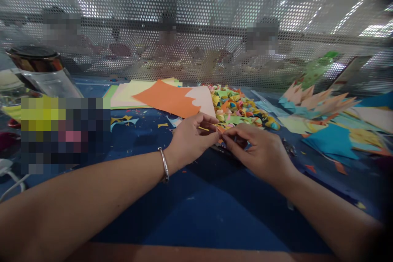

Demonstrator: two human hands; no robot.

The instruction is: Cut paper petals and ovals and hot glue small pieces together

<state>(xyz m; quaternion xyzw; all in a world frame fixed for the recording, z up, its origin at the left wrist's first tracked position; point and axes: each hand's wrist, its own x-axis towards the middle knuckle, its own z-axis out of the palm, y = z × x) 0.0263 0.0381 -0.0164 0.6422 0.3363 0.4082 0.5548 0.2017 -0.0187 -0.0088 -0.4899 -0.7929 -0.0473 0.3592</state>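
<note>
Over the dark blue table (190, 213), my left hand (194, 137) and my right hand (260, 149) meet fingertip to fingertip. Both are closed in a pinch, and whatever they hold is too small and hidden to name. A silver bangle (164, 165) circles my left wrist. Just beyond my fingers lies a heap of small, colourful folded paper pieces (235, 104). An orange paper sheet with a scalloped cut edge (168, 99) rests behind my left hand, on top of pale sheets (123, 97).
On the right stand peach and blue folded paper points (310, 100), near a blue paper piece (331, 142) and a green-capped bottle (319, 67). A dark-lidded clear jar (46, 75) is at left. Paper scraps (124, 121) litter the table. A perforated metal screen (196, 45) closes the back.
</note>
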